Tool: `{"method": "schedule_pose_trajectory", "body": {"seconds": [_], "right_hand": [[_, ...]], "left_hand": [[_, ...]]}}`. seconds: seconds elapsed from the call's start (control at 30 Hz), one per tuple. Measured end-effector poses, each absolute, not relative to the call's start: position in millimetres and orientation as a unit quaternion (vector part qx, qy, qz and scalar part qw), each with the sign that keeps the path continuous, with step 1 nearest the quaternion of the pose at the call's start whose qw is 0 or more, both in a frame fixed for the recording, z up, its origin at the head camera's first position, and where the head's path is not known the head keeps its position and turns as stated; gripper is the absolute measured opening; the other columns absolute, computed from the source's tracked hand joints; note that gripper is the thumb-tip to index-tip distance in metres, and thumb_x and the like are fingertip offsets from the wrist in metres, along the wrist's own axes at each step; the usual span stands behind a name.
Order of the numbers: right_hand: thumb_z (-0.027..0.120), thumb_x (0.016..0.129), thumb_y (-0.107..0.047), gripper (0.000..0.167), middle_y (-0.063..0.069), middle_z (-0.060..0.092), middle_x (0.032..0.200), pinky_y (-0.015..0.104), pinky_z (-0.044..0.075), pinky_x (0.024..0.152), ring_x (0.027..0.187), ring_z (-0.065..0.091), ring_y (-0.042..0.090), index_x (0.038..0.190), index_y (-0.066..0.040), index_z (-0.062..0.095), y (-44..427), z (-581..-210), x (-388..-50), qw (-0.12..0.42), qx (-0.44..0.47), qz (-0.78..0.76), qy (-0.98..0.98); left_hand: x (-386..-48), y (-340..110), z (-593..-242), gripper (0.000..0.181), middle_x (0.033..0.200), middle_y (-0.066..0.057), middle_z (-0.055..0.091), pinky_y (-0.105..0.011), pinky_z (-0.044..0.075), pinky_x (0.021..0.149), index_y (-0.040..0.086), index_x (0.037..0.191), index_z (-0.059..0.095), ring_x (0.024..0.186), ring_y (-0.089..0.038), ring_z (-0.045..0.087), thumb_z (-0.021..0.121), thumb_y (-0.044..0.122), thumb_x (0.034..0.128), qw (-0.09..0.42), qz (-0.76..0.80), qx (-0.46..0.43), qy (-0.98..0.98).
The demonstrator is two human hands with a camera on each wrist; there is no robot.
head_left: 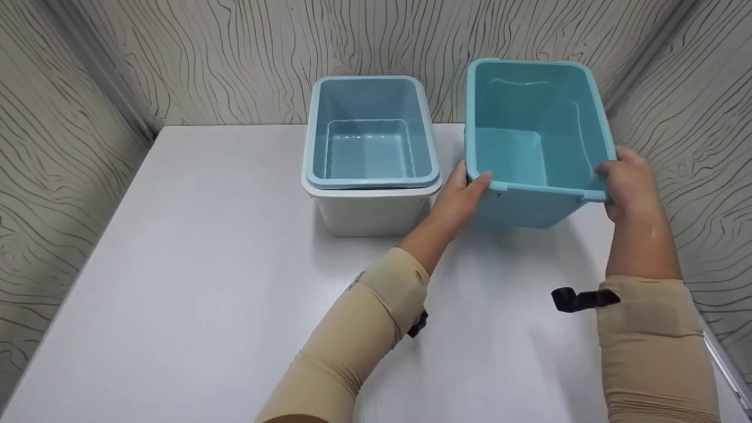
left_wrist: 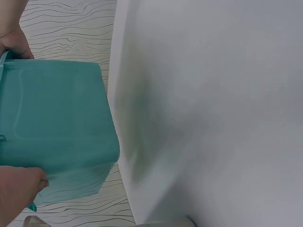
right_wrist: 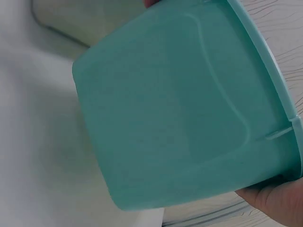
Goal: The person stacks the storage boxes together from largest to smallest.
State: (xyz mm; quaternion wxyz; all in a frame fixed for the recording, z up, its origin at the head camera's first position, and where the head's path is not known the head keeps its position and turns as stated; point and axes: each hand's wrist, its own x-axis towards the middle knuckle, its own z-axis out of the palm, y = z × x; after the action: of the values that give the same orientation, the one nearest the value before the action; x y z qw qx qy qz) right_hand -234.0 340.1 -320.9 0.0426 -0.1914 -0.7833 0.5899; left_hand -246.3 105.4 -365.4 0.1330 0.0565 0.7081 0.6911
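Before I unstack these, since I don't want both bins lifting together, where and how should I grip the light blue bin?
Grip the light blue bin by its rim, left and right, probably from above: it sits nested in the white bin, its rim raised, its outer walls hidden.

On my head feed I see a white table (head_left: 205,264) reaching down to six o'clock, grain-patterned walls (head_left: 235,59) at nine, twelve and three, grey posts (head_left: 97,67) at ten and two.
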Motion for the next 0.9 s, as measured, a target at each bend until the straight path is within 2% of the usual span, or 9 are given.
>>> {"method": "schedule_pose_trajectory", "body": {"seconds": [0.17,0.5,0.7,0.9], "right_hand": [[0.041,0.091,-0.010,0.055,0.006,0.019,0.150,0.050,0.016,0.107,0.136,0.021,0.028,0.144,-0.017,0.029,326,-300,-229,0.096,-0.181,0.653,-0.730],[0.039,0.085,0.000,0.056,0.002,0.034,0.141,0.049,0.019,0.108,0.130,0.030,0.026,0.138,-0.018,0.040,304,-265,-217,0.172,-0.134,0.705,-0.675],[0.043,0.082,0.000,0.055,0.000,0.036,0.134,0.047,0.023,0.106,0.125,0.034,0.022,0.134,-0.019,0.044,293,-250,-216,0.187,-0.112,0.735,-0.641],[0.048,0.073,0.002,0.057,0.005,0.039,0.131,0.042,0.029,0.100,0.120,0.037,0.023,0.128,-0.014,0.048,279,-237,-224,0.187,-0.045,0.782,-0.593]], "left_hand": [[-245,96,-349,0.056,0.140,0.012,0.038,-0.037,0.033,0.104,0.029,0.141,0.029,0.124,-0.008,0.038,0.051,0.041,0.0912,0.111,0.702,0.079,0.699],[-245,73,-319,0.055,0.136,0.008,0.041,-0.036,0.037,0.101,0.026,0.142,0.027,0.118,-0.007,0.042,0.049,0.038,0.0932,0.059,0.704,0.158,0.690],[-246,58,-303,0.057,0.136,0.007,0.040,-0.032,0.040,0.098,0.023,0.143,0.024,0.116,-0.007,0.043,0.048,0.039,0.0934,0.036,0.691,0.194,0.696],[-249,40,-284,0.056,0.134,0.005,0.040,-0.033,0.042,0.095,0.023,0.143,0.023,0.114,-0.009,0.044,0.046,0.040,0.0940,0.016,0.691,0.204,0.693]]}}
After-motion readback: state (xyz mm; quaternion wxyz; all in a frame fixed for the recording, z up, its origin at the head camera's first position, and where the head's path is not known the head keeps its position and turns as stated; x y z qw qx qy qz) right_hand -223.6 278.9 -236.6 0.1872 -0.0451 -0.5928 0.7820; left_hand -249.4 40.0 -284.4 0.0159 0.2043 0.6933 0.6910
